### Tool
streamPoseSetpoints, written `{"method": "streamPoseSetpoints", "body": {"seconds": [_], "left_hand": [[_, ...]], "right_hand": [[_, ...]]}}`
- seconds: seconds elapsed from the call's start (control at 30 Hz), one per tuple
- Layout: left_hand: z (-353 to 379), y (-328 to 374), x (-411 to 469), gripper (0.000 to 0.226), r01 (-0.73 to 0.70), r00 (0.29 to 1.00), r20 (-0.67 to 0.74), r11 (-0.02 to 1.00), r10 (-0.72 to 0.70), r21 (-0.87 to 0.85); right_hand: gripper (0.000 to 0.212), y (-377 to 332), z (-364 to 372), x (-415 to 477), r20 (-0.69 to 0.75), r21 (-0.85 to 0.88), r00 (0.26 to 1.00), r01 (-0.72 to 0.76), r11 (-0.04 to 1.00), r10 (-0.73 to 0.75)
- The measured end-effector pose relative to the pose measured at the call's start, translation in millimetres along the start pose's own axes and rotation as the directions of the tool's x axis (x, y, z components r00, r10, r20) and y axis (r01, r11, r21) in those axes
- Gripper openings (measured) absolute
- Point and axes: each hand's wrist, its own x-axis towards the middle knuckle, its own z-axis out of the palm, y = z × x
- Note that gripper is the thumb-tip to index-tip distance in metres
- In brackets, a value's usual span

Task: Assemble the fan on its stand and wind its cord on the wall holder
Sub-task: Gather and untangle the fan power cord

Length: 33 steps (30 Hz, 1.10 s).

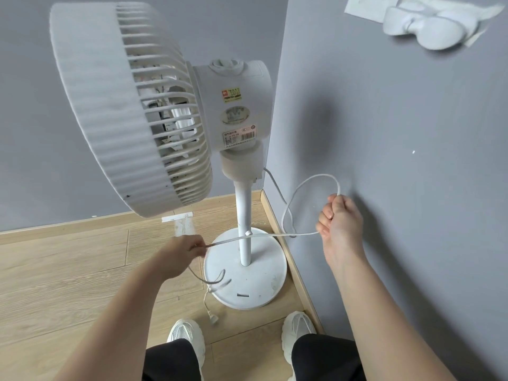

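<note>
The white fan (132, 111) sits mounted on its pole (244, 215), which rises from a round base (253, 279) in the room's corner. Its white cord (310, 180) leaves the neck of the fan and forms a loop against the right wall. My right hand (341, 224) is shut on that loop, close to the wall. From there the cord runs taut across the pole to my left hand (181, 254), which pinches it. The slack end drops to the plug (213, 320) on the floor. The white wall holder (423, 26) is fixed high on the right wall.
Grey walls meet in a corner just behind the fan. The floor is light wood with a skirting board (291, 259). A strip of white tape (178, 217) lies on the floor behind the base. My white shoes (187, 339) stand just in front of the base.
</note>
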Motion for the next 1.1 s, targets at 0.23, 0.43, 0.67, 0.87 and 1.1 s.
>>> {"method": "streamPoseSetpoints", "body": {"seconds": [0.23,0.43,0.67,0.87,1.1], "left_hand": [[8,-12,4,0.023,0.099,0.995,-0.028,0.995,-0.099,0.009],[15,22,6,0.036,0.053,0.995,0.079,0.998,-0.054,0.017],[17,102,-2,0.019,0.004,0.998,0.048,0.773,0.035,-0.634],[14,137,-8,0.022,-0.264,0.96,-0.037,0.848,0.278,-0.46],[19,148,-19,0.018,-0.248,0.969,-0.091,0.876,0.232,-0.413]], "right_hand": [[0.029,2,3,-4,0.105,-0.12,0.993,0.067,0.99,-0.055],[0.029,1,7,-15,0.304,-0.113,0.952,0.011,0.993,0.024],[0.038,-4,-2,-20,0.315,-0.254,0.949,0.071,0.964,0.013],[0.034,-11,-8,-23,0.3,-0.34,0.952,0.162,0.926,-0.057],[0.028,-21,-22,-31,0.296,-0.416,0.955,0.134,0.9,-0.005]]}}
